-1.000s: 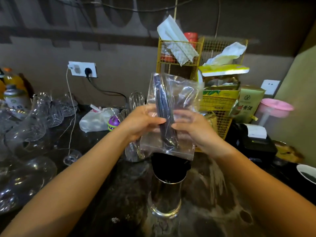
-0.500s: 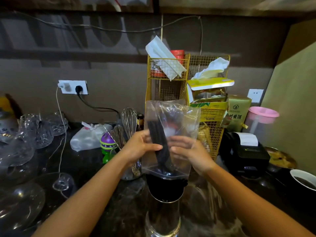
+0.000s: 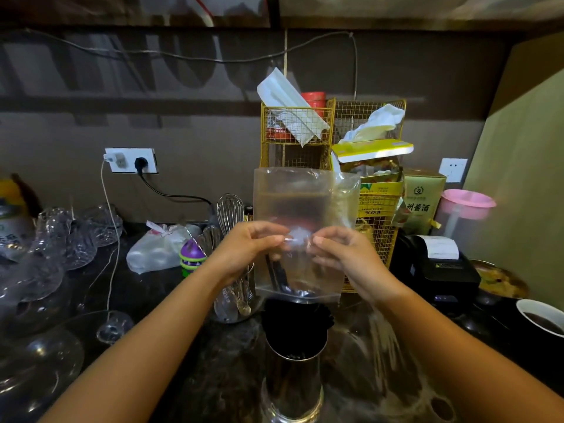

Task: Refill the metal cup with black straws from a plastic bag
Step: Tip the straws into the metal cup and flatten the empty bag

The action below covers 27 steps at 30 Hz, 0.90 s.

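Note:
A shiny metal cup (image 3: 292,383) stands on the dark counter in front of me, with black straws (image 3: 294,323) bunched in its mouth. Directly above it I hold a clear plastic bag (image 3: 300,209) upright with its opening facing down over the cup. My left hand (image 3: 247,248) pinches the bag's left side and my right hand (image 3: 345,251) pinches its right side at mid height. The upper part of the bag looks hollow; a few dark straws (image 3: 279,274) show low inside it, just above the cup.
Several glasses (image 3: 58,239) crowd the left of the counter (image 3: 195,355). A holder with a whisk (image 3: 230,210) and spoons stands just left of the cup. A yellow wire rack (image 3: 360,209), a black receipt printer (image 3: 439,270), a pink-lidded jug (image 3: 467,209) and a paper cup (image 3: 541,322) are on the right.
The bundle of black straws that filled the bag's middle has slid down out of it towards the cup. The bag now looks almost hollow, and both hands keep hold of it.

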Each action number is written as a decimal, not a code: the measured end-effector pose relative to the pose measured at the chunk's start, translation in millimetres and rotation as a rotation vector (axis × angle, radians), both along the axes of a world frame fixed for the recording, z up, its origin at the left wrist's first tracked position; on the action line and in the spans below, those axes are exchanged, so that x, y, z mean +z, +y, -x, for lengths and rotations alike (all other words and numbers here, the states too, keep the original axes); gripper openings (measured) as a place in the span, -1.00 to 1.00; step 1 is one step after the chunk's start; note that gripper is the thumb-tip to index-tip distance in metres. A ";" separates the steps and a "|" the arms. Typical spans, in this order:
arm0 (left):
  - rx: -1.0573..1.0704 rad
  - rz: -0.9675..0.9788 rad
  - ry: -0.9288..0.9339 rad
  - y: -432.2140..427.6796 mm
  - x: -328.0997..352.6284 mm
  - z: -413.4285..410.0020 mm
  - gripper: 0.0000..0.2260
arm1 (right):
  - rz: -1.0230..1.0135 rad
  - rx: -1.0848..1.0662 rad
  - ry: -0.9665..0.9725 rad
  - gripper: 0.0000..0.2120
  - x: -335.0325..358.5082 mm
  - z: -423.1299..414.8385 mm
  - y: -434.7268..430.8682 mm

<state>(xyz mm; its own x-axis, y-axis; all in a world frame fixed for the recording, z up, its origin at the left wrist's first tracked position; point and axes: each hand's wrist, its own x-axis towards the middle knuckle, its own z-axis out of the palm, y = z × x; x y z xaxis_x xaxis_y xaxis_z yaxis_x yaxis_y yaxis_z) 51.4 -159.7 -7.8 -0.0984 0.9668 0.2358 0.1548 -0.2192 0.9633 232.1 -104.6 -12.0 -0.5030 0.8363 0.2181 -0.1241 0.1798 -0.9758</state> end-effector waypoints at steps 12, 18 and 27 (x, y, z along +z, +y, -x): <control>0.199 -0.153 0.064 -21.5 73.4 20.2 -0.79 | -0.130 0.010 0.067 -0.86 71.9 30.1 -4.9; 0.444 -0.219 0.099 -48.7 91.9 38.8 -0.80 | -0.146 0.038 0.041 -0.88 85.8 58.6 -22.2; 0.788 -0.189 0.354 -99.9 42.6 57.6 -0.79 | -0.288 -0.054 -0.101 -0.75 38.2 108.4 -74.3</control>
<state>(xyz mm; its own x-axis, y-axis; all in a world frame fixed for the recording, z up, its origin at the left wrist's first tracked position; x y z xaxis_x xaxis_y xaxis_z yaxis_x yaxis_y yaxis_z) -6.2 -259.6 34.8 -0.6109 0.5904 0.5275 0.6102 -0.0733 0.7889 123.7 -179.0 26.2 -0.4908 0.7732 0.4015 -0.0122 0.4547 -0.8906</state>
